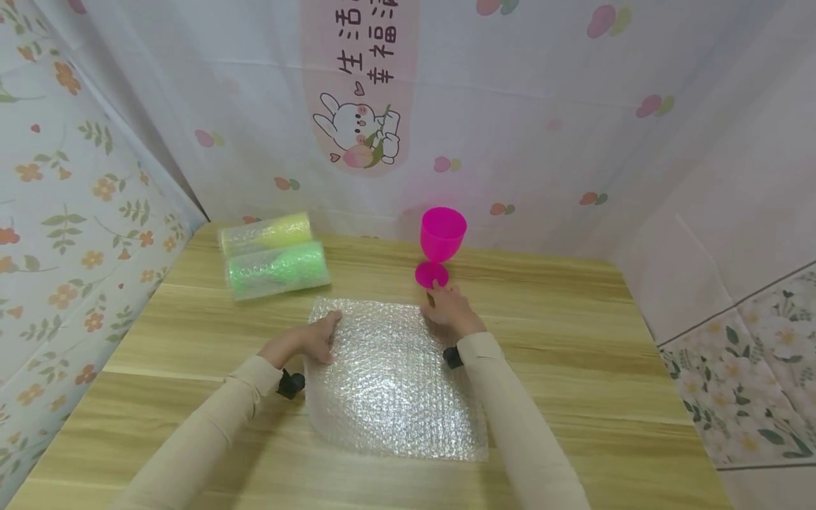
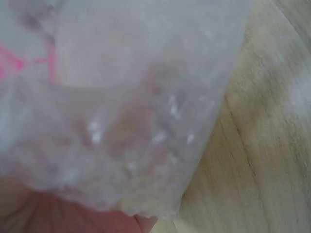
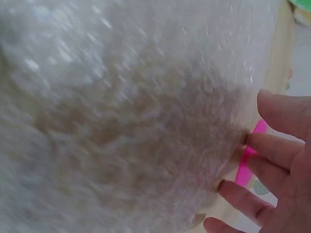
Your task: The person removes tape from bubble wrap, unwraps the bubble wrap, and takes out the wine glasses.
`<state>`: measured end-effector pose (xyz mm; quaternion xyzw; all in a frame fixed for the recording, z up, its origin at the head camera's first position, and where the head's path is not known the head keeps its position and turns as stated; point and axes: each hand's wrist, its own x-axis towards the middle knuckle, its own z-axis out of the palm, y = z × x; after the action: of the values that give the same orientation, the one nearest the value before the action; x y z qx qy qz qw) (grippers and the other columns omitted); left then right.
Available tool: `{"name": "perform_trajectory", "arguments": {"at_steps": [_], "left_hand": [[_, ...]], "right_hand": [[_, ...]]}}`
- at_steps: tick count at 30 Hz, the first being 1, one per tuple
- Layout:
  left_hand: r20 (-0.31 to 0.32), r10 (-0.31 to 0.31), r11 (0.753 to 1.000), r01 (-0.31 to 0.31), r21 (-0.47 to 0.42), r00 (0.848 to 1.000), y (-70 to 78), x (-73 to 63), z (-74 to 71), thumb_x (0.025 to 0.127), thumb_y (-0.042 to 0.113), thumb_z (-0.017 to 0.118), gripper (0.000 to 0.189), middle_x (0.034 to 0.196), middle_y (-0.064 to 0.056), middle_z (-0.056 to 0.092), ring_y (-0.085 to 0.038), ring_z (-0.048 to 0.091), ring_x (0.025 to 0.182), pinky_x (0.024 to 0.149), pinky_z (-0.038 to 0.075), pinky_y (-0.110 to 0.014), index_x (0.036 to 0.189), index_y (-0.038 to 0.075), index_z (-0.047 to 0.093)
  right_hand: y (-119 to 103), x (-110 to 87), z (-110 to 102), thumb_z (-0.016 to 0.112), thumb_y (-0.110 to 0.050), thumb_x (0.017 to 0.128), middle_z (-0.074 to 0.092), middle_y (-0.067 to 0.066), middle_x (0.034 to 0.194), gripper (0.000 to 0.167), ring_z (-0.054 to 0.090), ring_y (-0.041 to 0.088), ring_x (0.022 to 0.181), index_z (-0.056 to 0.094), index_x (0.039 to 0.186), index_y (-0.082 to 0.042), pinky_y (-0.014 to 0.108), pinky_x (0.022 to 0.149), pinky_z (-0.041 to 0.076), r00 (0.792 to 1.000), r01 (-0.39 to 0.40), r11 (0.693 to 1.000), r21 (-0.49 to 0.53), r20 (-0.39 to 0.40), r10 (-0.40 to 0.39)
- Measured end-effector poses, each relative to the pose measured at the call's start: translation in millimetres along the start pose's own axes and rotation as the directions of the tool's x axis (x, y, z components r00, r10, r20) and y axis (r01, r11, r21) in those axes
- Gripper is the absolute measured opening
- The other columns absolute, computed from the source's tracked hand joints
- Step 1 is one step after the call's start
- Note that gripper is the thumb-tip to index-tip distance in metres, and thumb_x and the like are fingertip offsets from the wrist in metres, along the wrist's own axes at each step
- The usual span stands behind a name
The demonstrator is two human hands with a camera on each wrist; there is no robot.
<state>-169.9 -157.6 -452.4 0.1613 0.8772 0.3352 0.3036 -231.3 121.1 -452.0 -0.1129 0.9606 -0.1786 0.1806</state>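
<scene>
A sheet of clear bubble wrap [image 1: 389, 382] lies spread on the wooden table in front of me. My left hand [image 1: 316, 338] is at its upper left side, overlapping the edge. In the left wrist view the wrap covers the fingers, so I cannot tell whether they grip it. By the sheet's upper right corner is my right hand [image 1: 451, 310], its fingers [image 3: 274, 145] spread and holding nothing. Just beyond these fingertips stands a bright pink goblet [image 1: 441, 234], with its round base [image 1: 431, 275] toward me.
Two bubble-wrapped bundles, one yellow [image 1: 268, 236] and one green [image 1: 278, 270], lie side by side at the table's back left. A white printed curtain [image 1: 529, 127] hangs right behind the table [image 1: 574, 368], with patterned cloths at both sides.
</scene>
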Motion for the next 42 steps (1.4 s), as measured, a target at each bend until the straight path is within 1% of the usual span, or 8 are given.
{"name": "perform_trajectory", "arguments": {"at_steps": [3,8,17,22,26,33,38,42], "left_hand": [[0.004,-0.004,1.000,0.004,0.002,1.000,0.2,-1.8,-0.5,0.070,-0.010,0.066,0.091,0.140,-0.043,0.013,-0.052,0.015,0.133,0.112,0.014,-0.054,0.138,-0.016,0.005],[-0.027,-0.036,0.998,0.038,0.056,0.999,5.7,-1.0,2.7,0.063,-0.017,0.057,0.087,0.127,-0.040,0.034,-0.044,0.039,0.119,0.106,0.031,-0.051,0.136,-0.015,0.009],[-0.087,-0.242,0.962,0.250,0.107,0.966,17.1,2.3,7.1,0.069,-0.018,0.058,0.083,0.098,-0.022,0.050,-0.026,0.050,0.073,0.062,0.047,-0.032,0.138,-0.001,0.015],[-0.125,-0.265,0.946,0.283,0.158,0.956,18.5,2.4,8.9,0.071,-0.015,0.060,0.081,0.106,-0.030,0.052,-0.030,0.054,0.077,0.069,0.051,-0.038,0.137,0.002,0.018],[-0.145,-0.278,0.934,0.303,0.188,0.949,16.2,0.8,10.8,0.073,-0.009,0.065,0.084,0.114,-0.035,0.051,-0.034,0.056,0.083,0.072,0.051,-0.041,0.140,0.006,0.017],[-0.158,-0.212,0.950,0.241,0.200,0.964,12.4,-1.2,8.5,0.069,-0.007,0.068,0.087,0.083,-0.017,0.058,-0.025,0.053,0.067,0.061,0.048,-0.034,0.142,0.005,0.021],[-0.129,-0.097,0.972,0.121,0.202,0.987,6.3,-6.5,7.1,0.072,-0.006,0.068,0.088,0.126,-0.033,0.049,-0.038,0.057,0.097,0.088,0.047,-0.047,0.145,-0.001,0.020],[-0.106,0.017,0.981,0.004,0.195,0.994,1.7,-11.6,3.4,0.074,-0.006,0.066,0.081,0.126,-0.031,0.049,-0.037,0.055,0.096,0.093,0.044,-0.049,0.143,-0.007,0.023]], "right_hand": [[-2,2.2,-4,0.052,-0.029,0.094,0.021,0.010,0.154,0.057,0.028,0.035,0.131,0.032,0.145,-0.014,0.056,0.105,0.027,0.999,-0.032,0.999,-0.001,0.024,0.032],[0,3.7,-10,0.053,-0.030,0.093,0.013,0.005,0.157,0.065,0.023,0.038,0.135,0.022,0.149,-0.018,0.058,0.106,0.027,0.998,-0.021,0.999,0.028,0.056,0.019],[17,-9.4,-13,0.061,-0.020,0.087,0.007,0.013,0.156,0.079,0.010,0.032,0.143,0.015,0.149,-0.005,0.049,0.115,0.014,0.975,0.159,0.975,0.154,0.128,-0.179],[24,-25.2,-1,0.063,-0.015,0.086,0.010,0.022,0.154,0.075,0.009,0.040,0.141,0.021,0.145,0.002,0.052,0.114,0.010,0.952,0.276,0.959,0.065,0.121,-0.282],[20,-41.1,6,0.066,-0.018,0.084,0.008,0.015,0.156,0.074,0.006,0.044,0.140,0.027,0.146,-0.010,0.060,0.111,0.008,0.940,0.307,0.951,-0.043,0.172,-0.296],[10,-60.4,11,0.066,-0.019,0.085,0.010,0.004,0.157,0.073,0.003,0.045,0.140,0.028,0.147,-0.022,0.064,0.109,0.007,0.925,0.296,0.953,-0.059,0.265,-0.271],[11,-67.2,12,0.068,-0.014,0.083,0.012,0.000,0.156,0.074,0.004,0.042,0.141,0.031,0.145,-0.025,0.063,0.109,0.012,0.938,0.253,0.967,-0.044,0.254,-0.234],[12,-76.0,14,0.070,-0.013,0.081,0.015,0.001,0.156,0.072,0.009,0.042,0.141,0.036,0.143,-0.023,0.064,0.106,0.019,0.947,0.241,0.969,-0.043,0.227,-0.226]]}}
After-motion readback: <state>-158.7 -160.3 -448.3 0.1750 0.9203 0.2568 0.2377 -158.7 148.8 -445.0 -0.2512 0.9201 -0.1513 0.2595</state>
